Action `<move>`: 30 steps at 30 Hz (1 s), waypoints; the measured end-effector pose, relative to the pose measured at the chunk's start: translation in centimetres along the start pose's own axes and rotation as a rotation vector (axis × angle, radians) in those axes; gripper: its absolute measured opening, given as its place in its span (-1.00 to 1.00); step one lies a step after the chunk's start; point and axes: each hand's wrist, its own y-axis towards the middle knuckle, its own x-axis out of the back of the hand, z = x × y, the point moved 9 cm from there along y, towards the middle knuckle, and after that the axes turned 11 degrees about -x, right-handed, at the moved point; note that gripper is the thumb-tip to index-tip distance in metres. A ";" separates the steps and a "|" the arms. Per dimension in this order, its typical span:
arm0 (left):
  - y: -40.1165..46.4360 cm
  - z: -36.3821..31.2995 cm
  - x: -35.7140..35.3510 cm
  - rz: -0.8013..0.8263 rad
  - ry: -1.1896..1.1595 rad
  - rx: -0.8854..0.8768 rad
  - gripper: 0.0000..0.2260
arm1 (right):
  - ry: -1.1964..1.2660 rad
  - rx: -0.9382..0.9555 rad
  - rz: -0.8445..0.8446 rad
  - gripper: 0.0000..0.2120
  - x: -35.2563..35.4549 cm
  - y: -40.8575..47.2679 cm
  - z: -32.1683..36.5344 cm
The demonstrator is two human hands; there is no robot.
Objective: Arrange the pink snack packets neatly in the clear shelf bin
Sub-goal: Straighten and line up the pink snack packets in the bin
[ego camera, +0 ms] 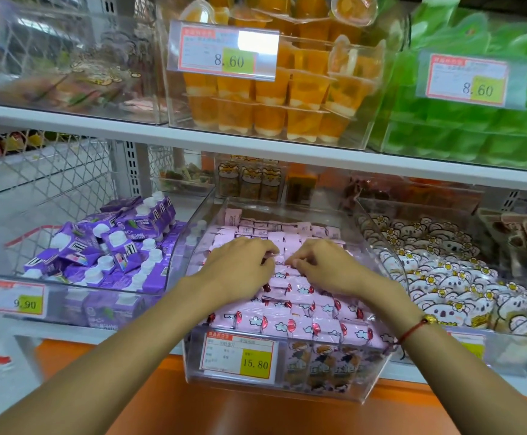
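A clear shelf bin [378,368] stands on the lower shelf in the middle, filled with several rows of pink snack packets [300,318]. One packet [232,216] stands upright at the back left corner. Both hands are inside the bin over the middle rows. My left hand [240,268] has its fingers curled down onto the packets. Beside it, my right hand [325,268] pinches at packets with bent fingertips. The two sets of fingertips almost meet. The packets under my palms are hidden.
A bin of purple cartons [108,246] sits to the left, a bin of koala-print bags [444,277] to the right. Above, a white shelf [256,146] carries bins of orange jelly cups [287,98] and green packs [475,127]. A price tag [238,356] reading 15.80 fronts the bin.
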 end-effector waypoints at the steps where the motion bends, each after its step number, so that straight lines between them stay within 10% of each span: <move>1: 0.0 -0.2 0.3 -0.042 -0.008 -0.006 -0.70 | 0.013 -0.006 0.032 -0.75 0.1 0.1 -0.1; 7: 0.0 -2.9 -2.0 0.135 -0.078 -0.237 -0.65 | 0.122 -0.103 -0.330 -0.80 6.8 -0.2 -2.1; 15: 0.2 -2.6 -2.8 0.261 -0.043 -0.197 -0.64 | -0.162 -0.138 -0.032 -0.83 2.3 0.4 -2.1; 30: 0.0 -2.6 -2.8 0.294 -0.045 -0.156 -0.66 | 0.262 -0.068 -0.263 -0.89 3.6 -0.9 -1.8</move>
